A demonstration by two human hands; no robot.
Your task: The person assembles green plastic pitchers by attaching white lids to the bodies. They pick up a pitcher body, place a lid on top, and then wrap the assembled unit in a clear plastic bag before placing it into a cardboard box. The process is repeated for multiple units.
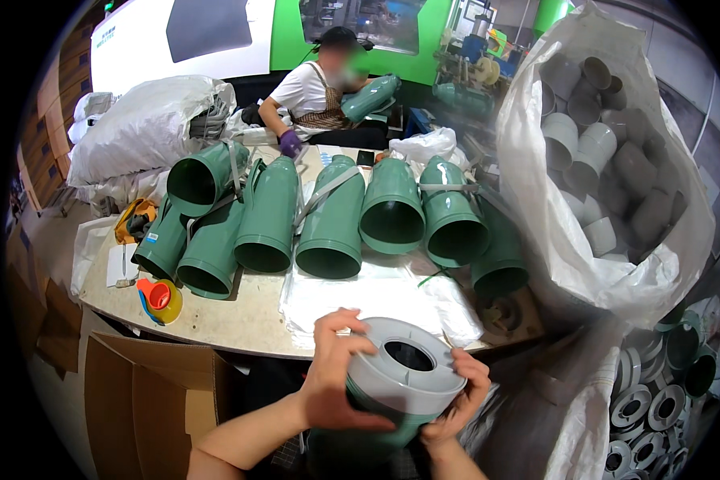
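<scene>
Grey ring (412, 382) sits between fingers (474, 370); one flask (166, 242) bears a blue-white sticker (153, 238).

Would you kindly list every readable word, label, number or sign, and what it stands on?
Nothing reads clearly enough to quote.
White panel, upper left: teal lettering, too small to read.
Leftmost green shell: blue-and-white label, too small to read.
Held gray ring: no visible text.

Left of the gray ring (404, 383), passage lies over the cardboard box (160, 400). Beyond the ring, green shells (333, 228) bar the way; farther right, a white sack (588, 276).
</scene>
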